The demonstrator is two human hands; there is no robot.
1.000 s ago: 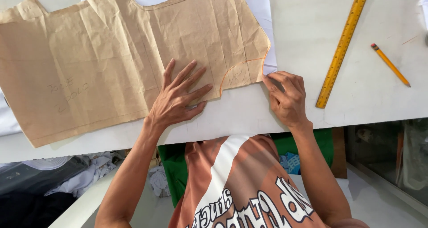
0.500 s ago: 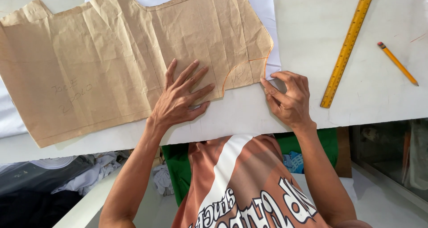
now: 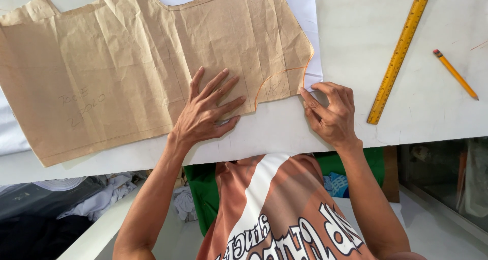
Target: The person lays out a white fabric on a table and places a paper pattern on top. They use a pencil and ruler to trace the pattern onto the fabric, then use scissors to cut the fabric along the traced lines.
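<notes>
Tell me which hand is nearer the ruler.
Right. The right hand lies just left of the ruler at its lower end, apart from it; the left hand is flat on the brown paper pattern, farther left.

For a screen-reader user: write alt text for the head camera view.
A person's left hand presses flat on a creased brown paper pattern over white fabric on a white table, while the right hand touches the pattern's curved corner. A yellow ruler and pencil lie to the right.

Tailoring workshop, brown paper pattern on white cutting table, yellow ruler, pencil
</notes>
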